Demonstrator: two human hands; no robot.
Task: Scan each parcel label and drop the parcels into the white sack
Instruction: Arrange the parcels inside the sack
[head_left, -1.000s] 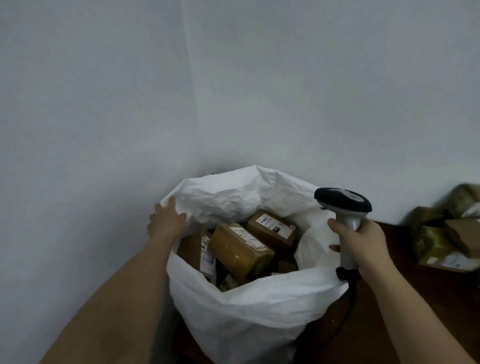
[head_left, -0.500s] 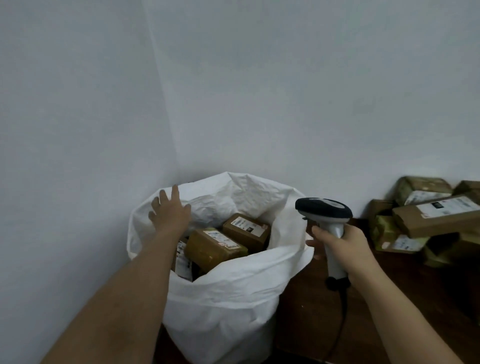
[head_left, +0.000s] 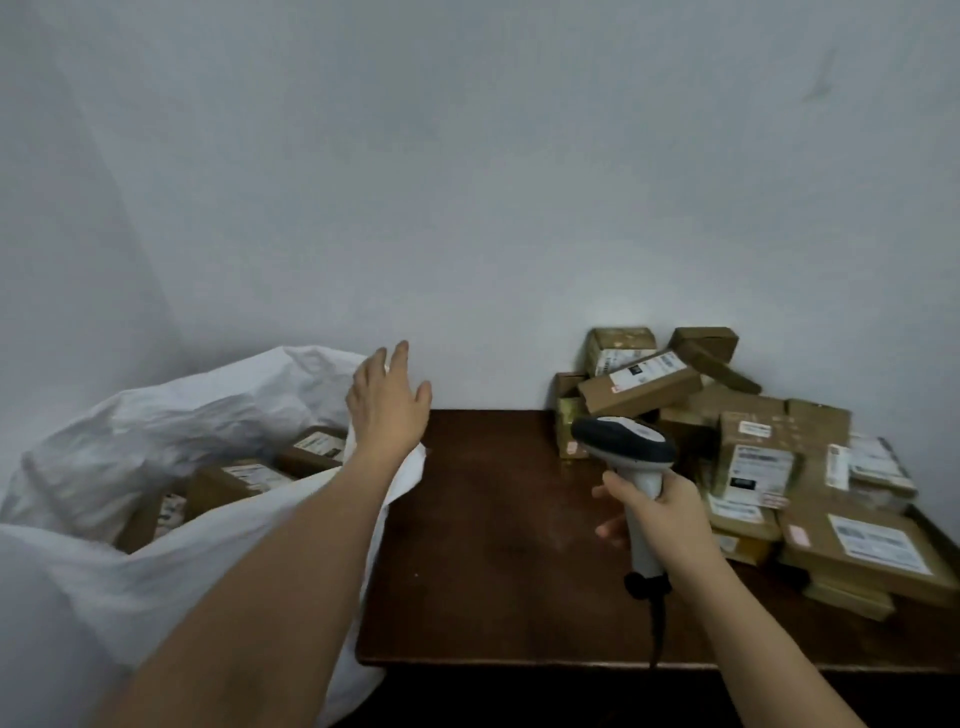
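Note:
The white sack (head_left: 171, 415) stands open at the left, beside the table, with several brown parcels (head_left: 244, 478) inside it. My left hand (head_left: 387, 400) hovers above the sack's right rim, fingers spread and empty. My right hand (head_left: 657, 506) grips the handle of a white and black barcode scanner (head_left: 626, 441), held upright over the dark wooden table (head_left: 493, 519), its cable hanging down over the front edge. A pile of brown labelled parcels (head_left: 753, 452) lies at the right, just beyond the scanner.
A long flat box (head_left: 639, 387) leans on top of the pile against the grey wall. A wide box with a white label (head_left: 862, 545) lies at the near right. The table's front edge (head_left: 519, 662) runs below my right hand.
The view has swung right from the sack to the table. My left hand has left the sack's far rim and moved right, above its table-side rim. The scanner stays in my right hand.

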